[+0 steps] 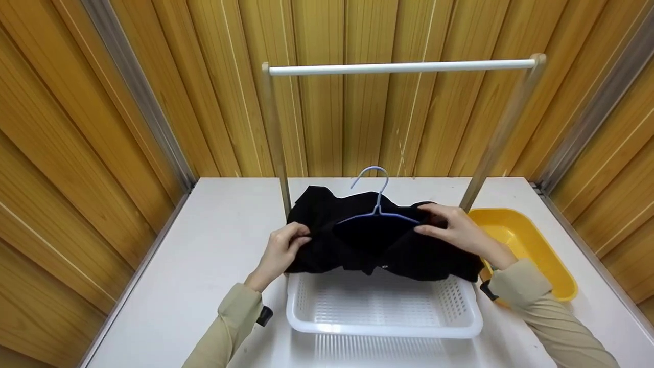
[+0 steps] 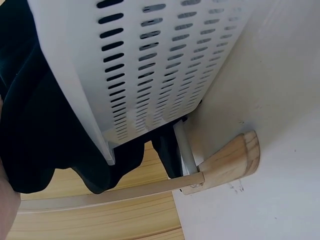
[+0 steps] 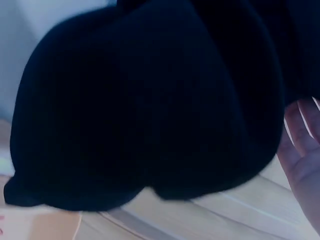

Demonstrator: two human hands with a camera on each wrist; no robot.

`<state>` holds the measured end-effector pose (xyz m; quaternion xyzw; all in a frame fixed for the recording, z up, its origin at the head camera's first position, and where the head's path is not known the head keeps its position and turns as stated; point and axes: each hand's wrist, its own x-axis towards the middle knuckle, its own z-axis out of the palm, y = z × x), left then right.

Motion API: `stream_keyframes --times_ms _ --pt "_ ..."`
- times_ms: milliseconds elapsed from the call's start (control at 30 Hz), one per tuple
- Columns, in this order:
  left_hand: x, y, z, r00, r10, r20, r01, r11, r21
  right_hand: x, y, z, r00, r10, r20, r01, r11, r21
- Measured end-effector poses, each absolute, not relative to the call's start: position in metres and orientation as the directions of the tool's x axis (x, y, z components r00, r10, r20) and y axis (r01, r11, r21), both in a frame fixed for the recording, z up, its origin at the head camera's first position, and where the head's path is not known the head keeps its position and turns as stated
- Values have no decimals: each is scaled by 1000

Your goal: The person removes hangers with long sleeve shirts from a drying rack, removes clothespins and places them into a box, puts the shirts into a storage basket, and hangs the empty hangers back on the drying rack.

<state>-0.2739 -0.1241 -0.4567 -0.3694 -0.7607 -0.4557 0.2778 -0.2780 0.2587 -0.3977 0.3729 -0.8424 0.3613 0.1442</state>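
Observation:
A black shirt [image 1: 317,250] with a small pale spot near its front opening lies bunched over the back of a white basket [image 1: 383,329]. A light blue hanger [image 1: 378,204] sits in its neck opening, hook standing up and arms partly under the cloth. My left hand [image 1: 282,248] pinches the shirt at its left shoulder, fingertips sunk in the fabric. At the other side, my right hand [image 1: 460,230] holds the cloth beside the hanger's right end, thumb in front and fingers along the back edge. The right wrist view is mostly dark shirt [image 3: 150,110], with fingers [image 3: 300,135] at its edge.
Behind the shirt stands a rack with a white rail [image 1: 403,67] and wooden posts [image 1: 503,128]. Its wooden foot [image 2: 225,160] rests on the white table [image 1: 219,245] beside the basket. A yellow tray [image 1: 554,255] is at the right, partly under my right forearm.

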Motion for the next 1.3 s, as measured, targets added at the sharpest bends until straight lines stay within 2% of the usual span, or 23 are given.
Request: stream_keyframes --times_ms 133,267,533,867,1067,1300 --pt "-274 -124 -456 -570 308 762 816 317 483 -286 256 -407 -626 -529 573 -779 421 -464" --pt "-274 -123 -455 -559 312 768 824 315 472 -287 250 -408 -609 -513 605 -793 411 -449" --pt "-272 -120 -448 -557 333 761 828 300 474 -286 238 -408 -647 -431 629 -760 432 -486" --pt "-249 -115 -411 -587 367 722 810 266 523 -284 239 -408 -691 -345 635 -712 476 -517" --pt "-249 -123 -411 -613 381 692 789 255 558 -285 242 -408 -706 -319 632 -697 470 -541" --pt "-246 -131 -415 -647 329 687 761 317 565 -286 244 -408 -713 -308 630 -688 483 -542"
